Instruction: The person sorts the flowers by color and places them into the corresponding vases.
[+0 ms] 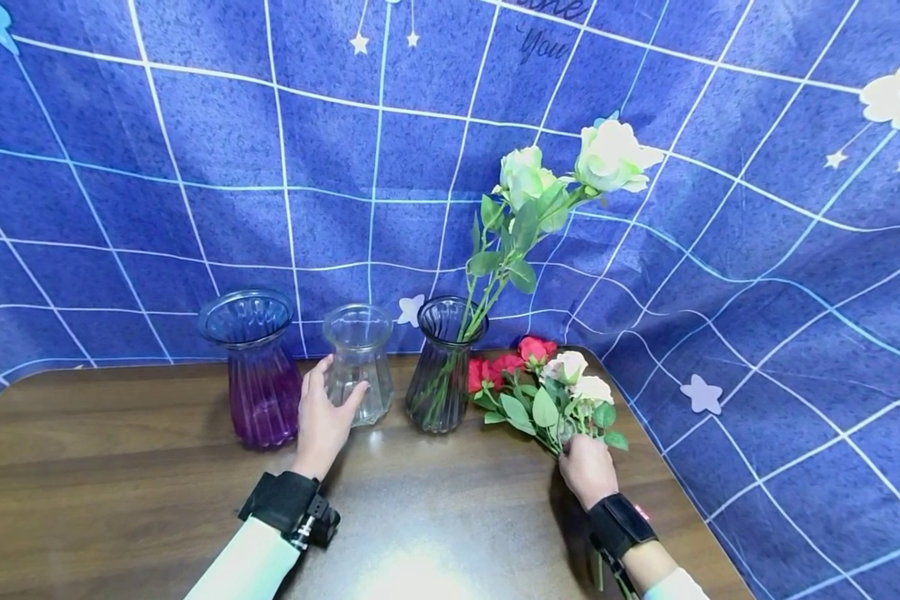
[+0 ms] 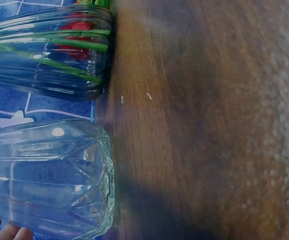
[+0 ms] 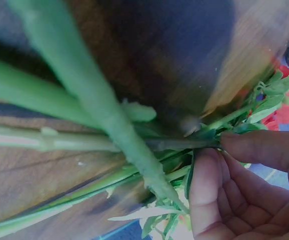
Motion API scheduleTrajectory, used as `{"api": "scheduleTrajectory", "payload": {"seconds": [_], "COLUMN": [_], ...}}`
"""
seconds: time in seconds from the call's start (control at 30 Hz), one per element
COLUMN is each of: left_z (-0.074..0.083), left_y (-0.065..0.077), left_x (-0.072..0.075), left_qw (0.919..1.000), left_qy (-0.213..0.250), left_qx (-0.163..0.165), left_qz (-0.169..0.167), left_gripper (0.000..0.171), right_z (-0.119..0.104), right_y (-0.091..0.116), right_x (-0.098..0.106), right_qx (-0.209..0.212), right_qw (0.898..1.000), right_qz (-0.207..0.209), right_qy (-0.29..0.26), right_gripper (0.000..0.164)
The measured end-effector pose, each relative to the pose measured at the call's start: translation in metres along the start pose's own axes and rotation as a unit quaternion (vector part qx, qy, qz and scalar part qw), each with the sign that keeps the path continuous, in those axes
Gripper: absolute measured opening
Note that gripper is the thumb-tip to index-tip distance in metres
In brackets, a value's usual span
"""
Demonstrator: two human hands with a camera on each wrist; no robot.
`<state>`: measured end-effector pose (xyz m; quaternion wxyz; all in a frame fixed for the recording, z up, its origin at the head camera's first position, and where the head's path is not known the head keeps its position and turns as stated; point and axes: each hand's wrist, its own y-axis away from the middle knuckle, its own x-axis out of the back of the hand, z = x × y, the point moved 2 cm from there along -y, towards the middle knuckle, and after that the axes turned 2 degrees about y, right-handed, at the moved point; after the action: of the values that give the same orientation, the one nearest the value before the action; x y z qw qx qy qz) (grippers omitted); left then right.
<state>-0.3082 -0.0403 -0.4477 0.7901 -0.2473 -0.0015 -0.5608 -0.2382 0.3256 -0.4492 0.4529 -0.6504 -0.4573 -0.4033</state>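
A clear glass vase point(image 1: 358, 367) stands upright on the table, and my left hand point(image 1: 326, 418) holds it with fingers at its left side and the thumb across its front. In the left wrist view the fingertips point(image 2: 7, 231) show low at the edge of the clear vase point(image 2: 44, 175). My right hand point(image 1: 589, 471) pinches a flower stem point(image 3: 169, 144) between thumb and index finger. The stem belongs to a pile of flowers lying on the table, with pale roses point(image 1: 591, 389) and red roses point(image 1: 507, 367). Several green stems cross in front of the right wrist camera.
Left of the clear vase stands a purple-blue vase point(image 1: 264, 392). To its right, a dark grey vase point(image 1: 429, 392) holds two tall white-green roses point(image 1: 609, 158) leaning right. A blue gridded cloth point(image 1: 330, 150) hangs behind the wooden table point(image 1: 120, 500) and along its right side.
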Motion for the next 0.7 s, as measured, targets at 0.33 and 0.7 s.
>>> {"api": "scheduleTrajectory", "payload": {"seconds": [0.33, 0.7], "left_z": [-0.0002, -0.0012], "left_y": [0.0007, 0.0016], "left_x": [-0.0013, -0.0014], "left_qw": [1.0, 1.0], "left_qy": [-0.003, -0.003], "left_qx": [0.0, 0.0], "left_qz": [0.001, 0.001], "left_gripper": [0.067, 0.069], "right_z": [0.0005, 0.0067], "right_y": [-0.0022, 0.0019], "right_x": [0.0004, 0.0078], "right_qx": [0.009, -0.007], "right_qw": [1.0, 0.999], "right_qz": [-0.009, -0.012], "right_qy": [-0.005, -0.047], "right_gripper": [0.039, 0.013]}}
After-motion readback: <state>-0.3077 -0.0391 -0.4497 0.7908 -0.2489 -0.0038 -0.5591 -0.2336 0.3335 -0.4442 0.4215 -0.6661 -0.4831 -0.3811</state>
